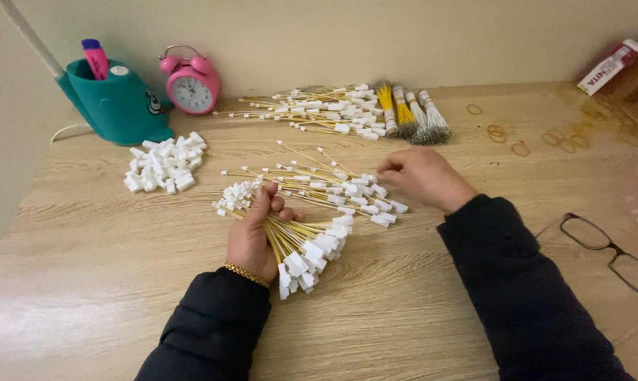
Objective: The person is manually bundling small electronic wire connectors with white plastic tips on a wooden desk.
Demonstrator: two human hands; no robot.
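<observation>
A pale wooden table (432,310) stood against a plain cream wall (403,35). Its far right corner looked stained. The light was soft and even.

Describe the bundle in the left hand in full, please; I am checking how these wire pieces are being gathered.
The bundle is a thick sheaf of thin yellow wires, each tipped at both ends with a small white plastic connector. It lies slanted, one cluster of connectors fanning out up and left, the other down and right near the wrist. The left hand grips it round the middle, fingers wrapped over the wires. Its lower part seems to rest on the wooden table. The upper end lies close to a loose pile of like wires; contact is unclear.
</observation>
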